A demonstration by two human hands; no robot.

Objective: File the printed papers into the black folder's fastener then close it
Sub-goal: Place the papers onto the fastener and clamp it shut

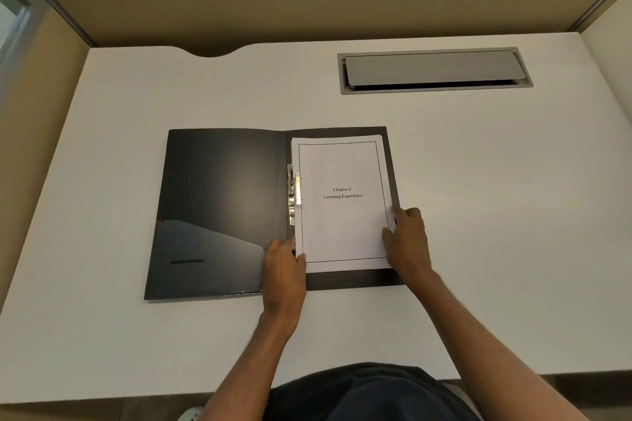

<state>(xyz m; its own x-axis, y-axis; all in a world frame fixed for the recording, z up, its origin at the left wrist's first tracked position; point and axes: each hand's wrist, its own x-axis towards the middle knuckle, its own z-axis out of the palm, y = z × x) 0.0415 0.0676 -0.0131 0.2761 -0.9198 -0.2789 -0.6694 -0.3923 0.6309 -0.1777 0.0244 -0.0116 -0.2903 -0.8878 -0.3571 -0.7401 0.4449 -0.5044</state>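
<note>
The black folder (219,208) lies open flat on the white desk. A stack of printed papers (342,222), its top sheet reading "Chapter 6 Learning Experience", rests on the folder's right half. The metal fastener (293,195) at the spine stands beside the stack's left edge, with its clamp bar over that edge. My left hand (284,270) grips the stack's lower left corner. My right hand (407,243) holds the lower right edge, fingers on the paper.
A grey cable hatch (434,70) with a half-raised lid is set into the desk (513,215) at the back right. Beige partition walls enclose the desk on three sides. The desk's front edge is near my body.
</note>
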